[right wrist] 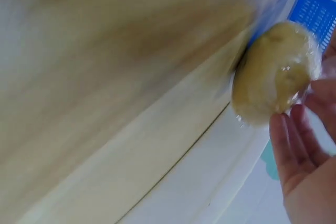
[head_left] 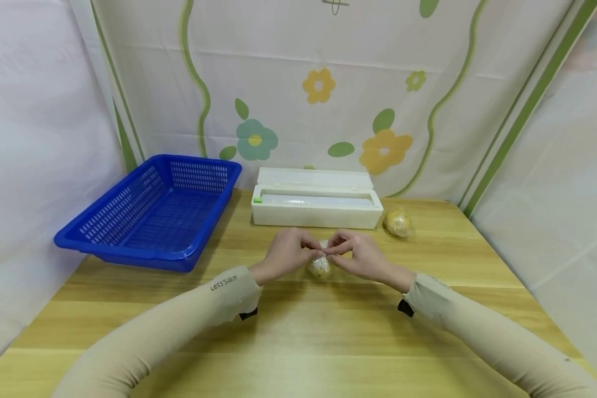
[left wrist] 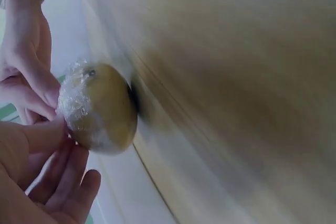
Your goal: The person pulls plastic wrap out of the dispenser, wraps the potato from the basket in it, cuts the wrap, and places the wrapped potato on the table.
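A yellow-brown potato (head_left: pixel 320 268) wrapped in clear plastic film sits in front of me at the middle of the table. Crinkled plastic wrap (left wrist: pixel 73 100) bunches on its upper side in the left wrist view. With thumb and fingers my left hand (head_left: pixel 289 251) pinches the gathered film from the left. My right hand (head_left: pixel 360 255) pinches it from the other side, and the fingertips of both hands meet over the potato. The right wrist view shows the film shining tight around the potato (right wrist: pixel 268 72), which stands close over the tabletop.
Behind the hands stands a white box (head_left: pixel 318 215) with its lid up and a film roll inside. Another wrapped potato (head_left: pixel 398 222) lies at its right. A blue plastic basket (head_left: pixel 199 243) is at the left. A flower-print curtain (head_left: pixel 288 83) hangs behind the wooden table (head_left: pixel 298 354).
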### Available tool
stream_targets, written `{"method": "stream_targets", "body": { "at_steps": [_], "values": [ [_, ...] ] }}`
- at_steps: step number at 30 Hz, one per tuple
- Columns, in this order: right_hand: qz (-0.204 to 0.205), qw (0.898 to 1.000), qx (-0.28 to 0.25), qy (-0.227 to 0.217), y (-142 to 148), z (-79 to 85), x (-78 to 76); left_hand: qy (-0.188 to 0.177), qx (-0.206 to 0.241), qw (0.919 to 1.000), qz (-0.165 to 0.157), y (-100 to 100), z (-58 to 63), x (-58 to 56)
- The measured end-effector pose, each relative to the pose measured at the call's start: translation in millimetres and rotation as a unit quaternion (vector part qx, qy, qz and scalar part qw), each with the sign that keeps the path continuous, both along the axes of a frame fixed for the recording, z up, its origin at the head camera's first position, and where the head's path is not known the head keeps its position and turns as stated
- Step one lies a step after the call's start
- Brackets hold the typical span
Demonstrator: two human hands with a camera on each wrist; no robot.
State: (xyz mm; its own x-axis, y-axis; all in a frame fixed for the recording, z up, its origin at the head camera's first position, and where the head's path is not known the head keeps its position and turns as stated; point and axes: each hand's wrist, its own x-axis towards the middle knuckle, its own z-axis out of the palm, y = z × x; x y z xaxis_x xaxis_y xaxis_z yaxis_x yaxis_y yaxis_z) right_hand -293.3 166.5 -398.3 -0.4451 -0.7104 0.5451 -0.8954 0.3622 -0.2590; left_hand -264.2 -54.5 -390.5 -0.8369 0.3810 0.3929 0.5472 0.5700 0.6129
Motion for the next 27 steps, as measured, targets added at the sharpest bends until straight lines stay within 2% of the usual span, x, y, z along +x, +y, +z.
{"method": "stream_targets", "body": {
  "at_steps": [7,11,15,22,27],
  "values": [
    [0.025,0.997,0.059,-0.042,4.2,2.2,-3.6,0.023,-0.065,0.9958,-0.061,-9.5,5.7,-5.1],
    [0.032,0.997,0.06,-0.037,2.6,3.1,-5.4,0.027,-0.086,0.9925,-0.082,-11.7,9.9,-7.2],
    [0.045,0.998,0.037,-0.017,0.6,2.2,-7.2,0.032,-0.112,0.9886,-0.096,-12.2,10.4,-7.1],
    [0.073,0.997,-0.008,0.033,1.3,2.1,-8.8,0.111,-0.186,0.9678,-0.129,-11.7,13.1,-3.6],
    [0.081,0.993,-0.003,0.083,3.9,4.0,-8.0,0.1,-0.204,0.9635,-0.141,-10.2,14.7,-4.1]
  ]
}}
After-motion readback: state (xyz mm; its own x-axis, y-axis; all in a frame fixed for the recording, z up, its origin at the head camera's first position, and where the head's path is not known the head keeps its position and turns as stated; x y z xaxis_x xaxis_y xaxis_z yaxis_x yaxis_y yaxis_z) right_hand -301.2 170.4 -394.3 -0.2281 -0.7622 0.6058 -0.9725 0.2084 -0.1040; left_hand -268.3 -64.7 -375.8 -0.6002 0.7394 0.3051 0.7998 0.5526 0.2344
